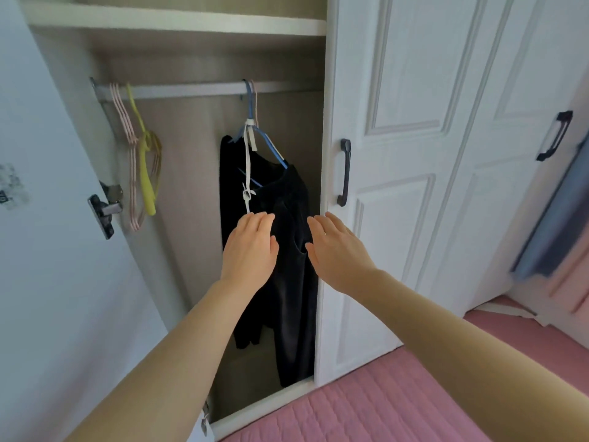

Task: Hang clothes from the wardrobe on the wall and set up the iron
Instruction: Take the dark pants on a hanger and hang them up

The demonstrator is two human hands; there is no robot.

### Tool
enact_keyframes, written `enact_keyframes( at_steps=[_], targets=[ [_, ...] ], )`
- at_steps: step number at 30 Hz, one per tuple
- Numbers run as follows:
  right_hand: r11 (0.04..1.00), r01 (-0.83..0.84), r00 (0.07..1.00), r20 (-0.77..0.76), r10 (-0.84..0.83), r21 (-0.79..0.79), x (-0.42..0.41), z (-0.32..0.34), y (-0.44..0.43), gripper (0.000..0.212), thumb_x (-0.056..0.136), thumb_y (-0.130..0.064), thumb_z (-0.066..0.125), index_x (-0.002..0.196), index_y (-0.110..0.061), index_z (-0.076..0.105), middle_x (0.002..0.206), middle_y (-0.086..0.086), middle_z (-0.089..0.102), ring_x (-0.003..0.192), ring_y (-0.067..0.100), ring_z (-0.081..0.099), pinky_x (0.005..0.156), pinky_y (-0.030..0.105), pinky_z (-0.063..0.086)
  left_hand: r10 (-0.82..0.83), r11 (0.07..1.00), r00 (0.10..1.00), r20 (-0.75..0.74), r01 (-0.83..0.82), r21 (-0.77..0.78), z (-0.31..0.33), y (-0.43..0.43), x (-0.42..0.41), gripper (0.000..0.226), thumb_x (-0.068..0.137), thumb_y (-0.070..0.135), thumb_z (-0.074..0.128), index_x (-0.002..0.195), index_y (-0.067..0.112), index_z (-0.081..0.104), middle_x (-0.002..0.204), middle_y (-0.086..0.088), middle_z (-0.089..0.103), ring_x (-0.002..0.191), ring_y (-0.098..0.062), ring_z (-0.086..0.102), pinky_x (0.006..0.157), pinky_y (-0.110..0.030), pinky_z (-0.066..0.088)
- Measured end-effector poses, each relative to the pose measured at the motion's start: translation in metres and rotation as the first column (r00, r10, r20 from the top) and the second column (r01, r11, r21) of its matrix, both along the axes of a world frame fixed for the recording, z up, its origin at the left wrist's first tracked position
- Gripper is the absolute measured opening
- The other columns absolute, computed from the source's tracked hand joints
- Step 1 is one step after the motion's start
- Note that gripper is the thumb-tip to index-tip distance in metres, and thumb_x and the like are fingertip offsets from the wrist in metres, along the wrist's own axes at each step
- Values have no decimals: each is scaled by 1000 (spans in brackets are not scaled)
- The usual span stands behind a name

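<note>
A black garment (287, 282) hangs inside the open wardrobe on a blue hanger (271, 148), hooked over the metal rail (191, 89). A white ribbon (247, 167) dangles from the hanger down the garment's front. My left hand (251, 247) is held flat with fingers extended, its fingertips at the ribbon's lower end. My right hand (334, 250) is also flat and empty, just right of the garment, in front of the closed door's edge. Neither hand grips anything.
Empty pink hangers (132, 173) and a yellow hanger (148, 173) hang at the rail's left end. The open wardrobe door (47, 218) stands on the left, closed white doors (414, 154) with dark handles on the right. A pink quilted bed (414, 393) lies below.
</note>
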State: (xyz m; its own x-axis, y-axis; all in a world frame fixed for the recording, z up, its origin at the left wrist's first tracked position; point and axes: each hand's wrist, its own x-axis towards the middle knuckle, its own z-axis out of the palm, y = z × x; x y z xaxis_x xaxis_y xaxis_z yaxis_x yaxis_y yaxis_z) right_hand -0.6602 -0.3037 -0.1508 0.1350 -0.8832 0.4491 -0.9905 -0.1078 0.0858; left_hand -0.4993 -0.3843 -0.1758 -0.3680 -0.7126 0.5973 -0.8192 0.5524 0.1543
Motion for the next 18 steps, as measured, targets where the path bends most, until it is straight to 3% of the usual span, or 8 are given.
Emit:
enact_keyframes(
  at_steps=[9,13,18],
  targets=[
    [999,-46,999,27,46,9,-4,38,-60,47,103,-23,32,143,2,30,143,16,40,129,28,41,109,32,35,-73,997,995,72,75,-30,57,-75,-28,52,94,13,49,145,14,36,148,-3,38,137,-22,32,105,-37,40],
    [998,-57,990,131,54,16,0,45,-78,46,102,-16,34,142,5,27,143,19,38,125,27,45,105,29,37,-73,995,985,155,82,-50,71,-102,-37,61,91,9,51,148,16,29,153,-4,29,137,-26,29,101,-38,43],
    [998,-35,975,219,23,47,-1,41,-105,53,100,-15,37,145,5,20,149,21,31,133,27,39,109,29,36,-58,998,957,285,64,-13,72,-121,-44,71,90,10,51,151,23,19,160,-3,12,143,-30,16,105,-42,38]
  ],
)
